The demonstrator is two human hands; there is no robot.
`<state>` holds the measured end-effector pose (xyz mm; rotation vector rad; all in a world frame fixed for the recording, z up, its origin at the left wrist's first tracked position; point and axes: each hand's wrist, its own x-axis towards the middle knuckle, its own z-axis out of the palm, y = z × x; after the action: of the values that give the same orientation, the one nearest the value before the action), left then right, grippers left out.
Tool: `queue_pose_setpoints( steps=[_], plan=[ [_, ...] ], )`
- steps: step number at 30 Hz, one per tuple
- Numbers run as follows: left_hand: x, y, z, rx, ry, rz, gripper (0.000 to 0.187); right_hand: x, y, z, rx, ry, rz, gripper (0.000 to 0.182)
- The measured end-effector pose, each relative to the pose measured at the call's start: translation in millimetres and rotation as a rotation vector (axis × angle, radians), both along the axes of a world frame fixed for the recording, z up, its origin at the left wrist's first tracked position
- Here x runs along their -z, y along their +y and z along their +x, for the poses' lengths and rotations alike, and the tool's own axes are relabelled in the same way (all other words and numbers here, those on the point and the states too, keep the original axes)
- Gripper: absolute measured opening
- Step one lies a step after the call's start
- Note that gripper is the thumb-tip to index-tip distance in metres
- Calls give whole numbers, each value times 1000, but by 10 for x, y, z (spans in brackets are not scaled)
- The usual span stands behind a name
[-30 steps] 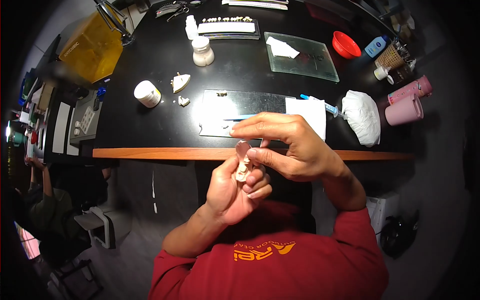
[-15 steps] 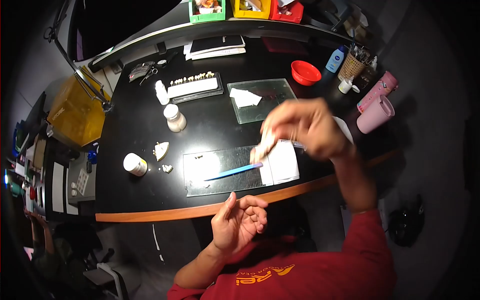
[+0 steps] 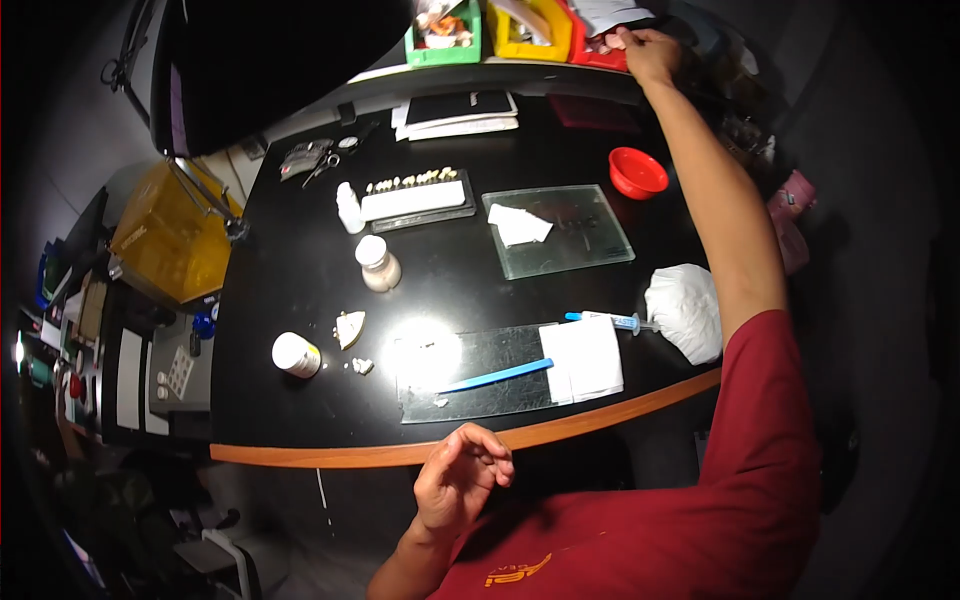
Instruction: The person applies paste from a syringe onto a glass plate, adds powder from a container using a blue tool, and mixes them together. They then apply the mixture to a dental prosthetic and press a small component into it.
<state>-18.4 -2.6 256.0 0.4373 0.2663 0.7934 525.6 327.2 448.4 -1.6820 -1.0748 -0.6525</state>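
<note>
My right hand (image 3: 648,55) reaches far up to the red bin (image 3: 598,58), fingers bent together at its front edge. What they hold, if anything, I cannot make out. Below the table edge, my left hand (image 3: 463,478) is loosely cupped with nothing in it. Nearest to it is a glass slab (image 3: 475,406) bearing a slim blue stick-like tool (image 3: 500,375) and folded white paper (image 3: 585,360). Beside the paper lies a labelled syringe (image 3: 615,320), its end by a white plastic bag (image 3: 685,312). A partial dental cast (image 3: 349,329) sits left of the slab.
A white jar (image 3: 296,355), a shaker bottle (image 3: 378,264), a small white bottle (image 3: 350,210) and a tooth shade guide (image 3: 415,200) stand on the left. Farther right are a second glass slab (image 3: 590,235) and a red bowl (image 3: 638,174). Green (image 3: 443,55) and yellow (image 3: 530,48) bins line the shelf.
My right hand has swung from above the slab up to the red bin, uncovering the syringe and bag. The blurred pale piece it held is no longer visible. My left hand has curled slightly.
</note>
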Motion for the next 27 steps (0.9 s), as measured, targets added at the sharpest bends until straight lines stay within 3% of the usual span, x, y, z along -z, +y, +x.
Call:
queue_pose_setpoints(
  steps=[4,8,11,14,17,18,20,21,22,23,24,27],
  plan=[
    [-27,8,-27,31,-1,50,48,95,76,-31,258,-206,-237,40],
    [-28,49,-141,89,30,146,41,136,117,105,224,-208,-314,40],
    [-78,39,-245,87,178,214,37,125,59,154,228,-153,-313,39],
    [-133,79,-448,39,313,312,27,61,-24,190,218,-262,-224,39],
    [-378,164,-706,-158,592,484,18,62,-584,-583,-429,0,-112,25],
    [-406,235,-847,-243,711,568,11,83,-819,-832,-567,-19,-239,21],
    [-368,503,-979,-660,969,855,6,206,-1431,-1576,-792,-78,-407,12],
    [-387,659,-1004,-866,1149,854,15,271,-1711,-1951,-895,-242,-390,10],
    [-405,828,-1116,-981,1412,1070,32,266,-2032,-2269,-898,-148,-587,8],
    [-458,986,-1109,-1126,1542,1185,48,306,-2237,-2476,-931,-244,-659,8],
    [-444,1131,-1091,-1174,1589,1204,61,422,-2397,-2641,-1023,-249,-661,7],
    [-286,1414,-1134,-902,1512,1114,65,784,-2707,-2904,-1161,-229,-716,10]
  ],
)
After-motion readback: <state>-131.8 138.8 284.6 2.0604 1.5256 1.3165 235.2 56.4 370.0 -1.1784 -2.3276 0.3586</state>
